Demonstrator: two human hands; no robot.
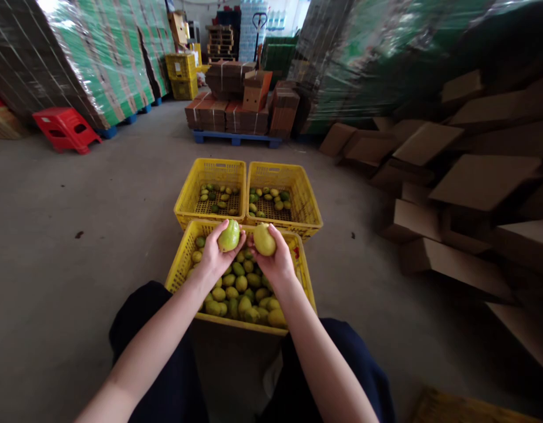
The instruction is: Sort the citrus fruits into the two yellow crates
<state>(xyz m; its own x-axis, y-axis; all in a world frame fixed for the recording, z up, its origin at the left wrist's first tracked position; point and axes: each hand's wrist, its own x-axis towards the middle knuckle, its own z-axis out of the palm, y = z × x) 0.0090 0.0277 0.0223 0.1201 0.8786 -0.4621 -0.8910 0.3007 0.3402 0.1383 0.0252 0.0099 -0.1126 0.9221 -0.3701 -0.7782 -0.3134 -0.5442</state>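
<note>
My dark trouser knees lie nearest, one outside each forearm, on my side of the hands. Just past them and beneath my hands sits a yellow crate (240, 325) well filled with green and yellowish fruit (241, 284), their long axes pointing every which way.

Above its far part my left hand (219, 251) is curled round a green fruit (229, 236), thumb on the left side, fingers under and to the right. Its narrower end points up and away from me, the long axis leaning slightly right. My right hand (277, 257) grips a yellower fruit (265, 240), thumb along its right side; its long axis also runs up and away, leaning left at the top. I can't tell which end bore the stem. The two fruits are apart, side by side, my fingertips close together between them.

Beyond my hands stand two more crates: the left crate (188, 191) and the right crate (309, 194), each with scattered fruit on its bottom. Well off to my right are piled cardboard boxes (486, 182); far out left, a red stool (66, 126). Farther straight ahead, a blue pallet (236, 140) bears stacked cardboard (247, 120).
</note>
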